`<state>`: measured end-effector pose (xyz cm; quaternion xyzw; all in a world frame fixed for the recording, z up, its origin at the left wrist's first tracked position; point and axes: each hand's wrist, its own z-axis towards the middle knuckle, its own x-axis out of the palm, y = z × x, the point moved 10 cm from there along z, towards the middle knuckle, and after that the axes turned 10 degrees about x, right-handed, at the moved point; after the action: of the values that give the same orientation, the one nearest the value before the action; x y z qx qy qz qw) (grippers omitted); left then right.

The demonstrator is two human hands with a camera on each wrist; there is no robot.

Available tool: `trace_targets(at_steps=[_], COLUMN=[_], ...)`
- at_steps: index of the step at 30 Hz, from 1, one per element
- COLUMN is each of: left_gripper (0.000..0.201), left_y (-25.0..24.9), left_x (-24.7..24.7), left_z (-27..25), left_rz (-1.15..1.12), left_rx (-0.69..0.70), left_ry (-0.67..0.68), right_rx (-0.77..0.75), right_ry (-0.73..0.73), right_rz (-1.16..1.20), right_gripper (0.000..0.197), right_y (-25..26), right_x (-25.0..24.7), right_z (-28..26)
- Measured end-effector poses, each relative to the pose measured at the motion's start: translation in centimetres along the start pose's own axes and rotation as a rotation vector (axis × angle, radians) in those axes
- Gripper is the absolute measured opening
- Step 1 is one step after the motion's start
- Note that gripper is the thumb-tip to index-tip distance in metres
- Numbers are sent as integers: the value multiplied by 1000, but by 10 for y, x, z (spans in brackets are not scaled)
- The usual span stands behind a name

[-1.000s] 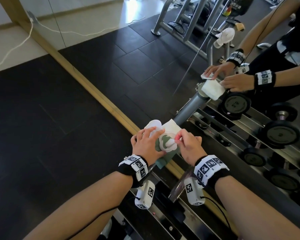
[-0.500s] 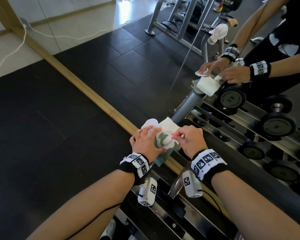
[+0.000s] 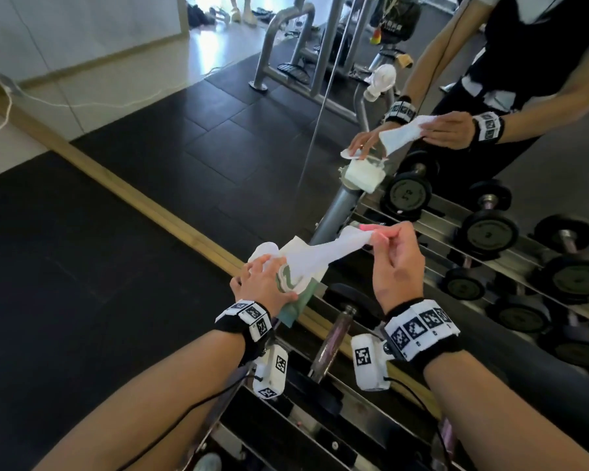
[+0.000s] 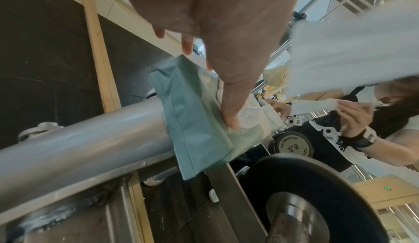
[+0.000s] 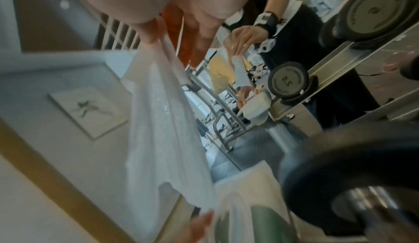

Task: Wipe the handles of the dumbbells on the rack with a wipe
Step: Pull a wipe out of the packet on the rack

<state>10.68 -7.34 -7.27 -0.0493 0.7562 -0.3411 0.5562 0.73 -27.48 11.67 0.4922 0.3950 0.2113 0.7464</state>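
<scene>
From the head view, the right hand (image 3: 393, 263) pinches one corner of a white wipe (image 3: 323, 254) between thumb and fingertips, and the sheet stretches taut from that grip down to the wipe pack (image 3: 295, 294). The left hand (image 3: 264, 283) lies over the pack with fingers bent round it, pinning it on the grey post (image 3: 335, 210) at the rack's end. The wipe looks light, soft and limp, probably damp; it should tear before it resists, so a pinch near its edge suits the pull, and a fuller wrap in the palm would suit the rubbing. Below the grip lies a dumbbell handle (image 3: 332, 341) with a dark plate at its far end. More dumbbells (image 3: 490, 231) sit to the right of the grip on the sloping rack rails, near one another, leaving little room between plates. A mirror stands just beyond the grip, so reach forward is short.

From the left wrist view, the thumb presses the green pack (image 4: 195, 121) against the post (image 4: 79, 139); the wipe (image 4: 353, 49) passes above, blurred. A plate (image 4: 317, 202) sits close under the pack.

From the right wrist view, the wipe (image 5: 163, 121) hangs from the fingertips (image 5: 156, 32) toward the pack. The picture is blurred, but a plate (image 5: 340, 175) crowds the lower right.
</scene>
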Motion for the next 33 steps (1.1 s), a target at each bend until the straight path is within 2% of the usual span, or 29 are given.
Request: trace_targets(at_steps=[2, 5, 9, 10, 13, 15, 19, 22, 24, 28, 31, 33], left_gripper=[88, 87, 67, 65, 68, 64, 20, 8, 7, 10, 10, 8], left_y=[-4, -11, -64, -79, -123, -142, -150, -144, -142, -134, -120, -111], left_x=[-1, -12, -57, -65, -66, -56, -39, -25, -23, -20, -18, -20], left_z=[-3, -7, -29, -39, -69, -85, -102, -109, -115, -121, -124, -127], left_rz=[4, 4, -291, -350, -354, -330, -382, -561, -615, -693, -732, -775], left_rx=[0, 14, 243, 304, 450, 475, 401, 299, 289, 253, 188, 148], left_ry=[51, 97, -15, -8, 133, 232, 239, 247, 234, 203, 162, 126], right_rx=[30, 12, 98, 119, 164, 176, 208, 265, 346, 452, 426, 375], right_ry=[-29, 36, 156, 191, 281, 309, 304, 262, 270, 366, 481, 540], right_rz=[-39, -295, -343, -325, -255, -231, -196, -180, -136, -69, -31, -140], right_gripper=[9, 15, 15, 14, 9, 7, 9, 8, 8, 34, 70, 79], right_y=[6, 7, 5, 5, 7, 6, -2, -17, -31, -49, -48, -48], right_x=[-16, -18, -26, -27, -31, -34, -43, -51, -50, -32, -18, -13], right_z=[1, -3, -25, -33, -53, -66, -85, -97, -106, -128, -143, -151])
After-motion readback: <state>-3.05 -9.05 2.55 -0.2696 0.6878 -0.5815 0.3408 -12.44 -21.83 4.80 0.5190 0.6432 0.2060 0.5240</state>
